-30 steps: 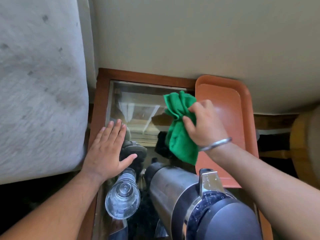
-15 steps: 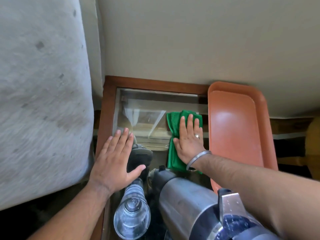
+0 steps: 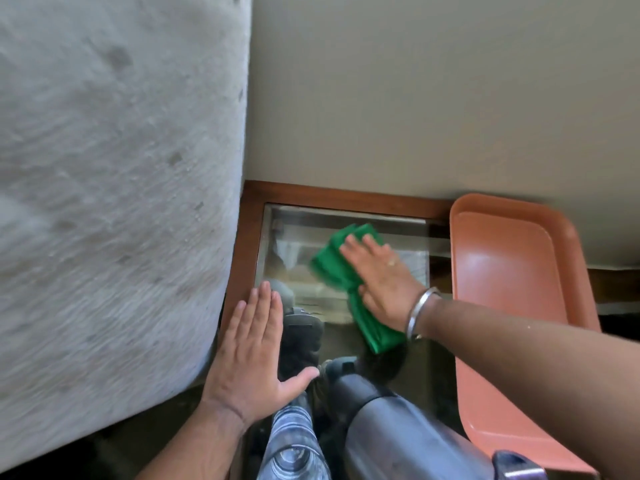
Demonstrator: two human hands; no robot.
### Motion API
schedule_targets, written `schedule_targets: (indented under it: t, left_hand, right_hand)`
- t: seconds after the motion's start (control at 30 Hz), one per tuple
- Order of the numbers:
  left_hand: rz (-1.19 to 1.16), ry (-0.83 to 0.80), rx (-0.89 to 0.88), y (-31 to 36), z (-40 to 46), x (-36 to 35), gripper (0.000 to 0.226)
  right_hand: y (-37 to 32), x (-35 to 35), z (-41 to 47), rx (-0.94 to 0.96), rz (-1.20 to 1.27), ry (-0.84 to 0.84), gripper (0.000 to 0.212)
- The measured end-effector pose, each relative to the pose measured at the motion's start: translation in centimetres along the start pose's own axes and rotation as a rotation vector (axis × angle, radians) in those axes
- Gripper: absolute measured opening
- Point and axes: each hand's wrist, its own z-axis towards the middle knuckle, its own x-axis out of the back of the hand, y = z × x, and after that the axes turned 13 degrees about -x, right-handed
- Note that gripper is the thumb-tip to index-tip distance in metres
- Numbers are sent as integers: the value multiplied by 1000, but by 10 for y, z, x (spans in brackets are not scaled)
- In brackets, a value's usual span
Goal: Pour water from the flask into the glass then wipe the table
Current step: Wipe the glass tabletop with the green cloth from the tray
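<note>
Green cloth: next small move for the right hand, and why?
Probably sweep the green cloth toward the near-left glass: the right hand presses it flat on the far part of the table, while the left hand braces at the frame.

Orange tray (image 3: 512, 271) on table's right edge; grey upholstery (image 3: 104, 185) at left.

Green cloth (image 3: 332, 268) flat on glass table (image 3: 298, 233)

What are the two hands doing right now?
Left hand: open, flat on the table's edge, holding nothing.
Right hand: open, pressed flat on the green cloth.
</note>
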Motion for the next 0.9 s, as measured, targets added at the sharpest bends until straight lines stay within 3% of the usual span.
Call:
schedule_targets:
  t: [0.07, 0.13, 0.2, 0.33, 0.4, 0.5, 0.6, 0.63, 0.8, 0.9]
  left_hand:
    - [8, 3, -7, -1, 1, 0, 126]
    - [13, 10, -8, -2, 0, 0, 126]
    - [7, 41, 4, -2, -2, -1, 128]
    - [-6, 79, 16, -2, -4, -3, 129]
    - [-10, 78, 9, -3, -4, -2, 129]
    - [-5, 62, -2, -3, -1, -1, 130]
    - [-1, 56, -4, -3, -1, 0, 129]
    - [1, 63, -4, -4, -1, 1, 129]
    - [-19, 82, -9, -3, -2, 1, 126]
    - [-26, 53, 3, -2, -2, 2, 127]
  right_hand:
    - [-10, 10, 38, -328, 71, 69, 74]
    - [-38, 15, 74, -446, 55, 81, 71]
    - [-69, 10, 86, -288, -37, 65, 72]
    - [-79, -7, 36, 292, -39, -130, 73]
    - [-48, 2, 21, 374, 31, -185, 71]
    - [-22, 15, 39, 104, 95, -101, 71]
    - [-52, 18, 69, -269, 139, 22, 77]
    - [-61, 14, 70, -288, 117, 14, 81]
    - [-30, 10, 4, 26, -2, -264, 97]
    - [-1, 17, -28, -221, -56, -277, 101]
